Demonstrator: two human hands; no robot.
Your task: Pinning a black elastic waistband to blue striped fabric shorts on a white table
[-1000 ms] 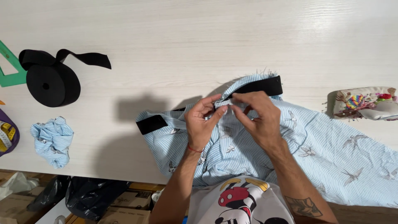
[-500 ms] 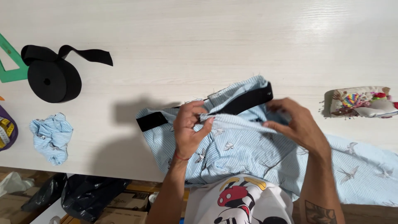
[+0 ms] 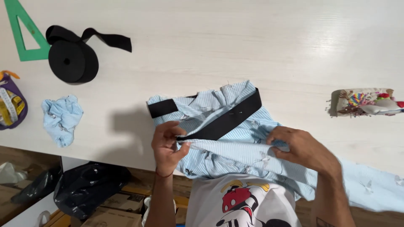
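One elastic roll [image 3: 72, 61], one green triangle ruler [image 3: 26, 32], two blue fabric pieces [image 3: 235, 147] [image 3: 62, 118], one pincushion [image 3: 364, 102].

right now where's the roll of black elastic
In the head view, the roll of black elastic lies at the table's far left, beside the green set square.

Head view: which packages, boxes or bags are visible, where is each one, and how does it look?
Cardboard boxes: under the table edge, bottom left; brown, rectangular.
Black plastic bag: on top of those boxes; dark, shiny, crumpled.
Purple pouch: on the table's far left edge; rounded, with a yellow tape measure inside.
No labels, signs or screens show.
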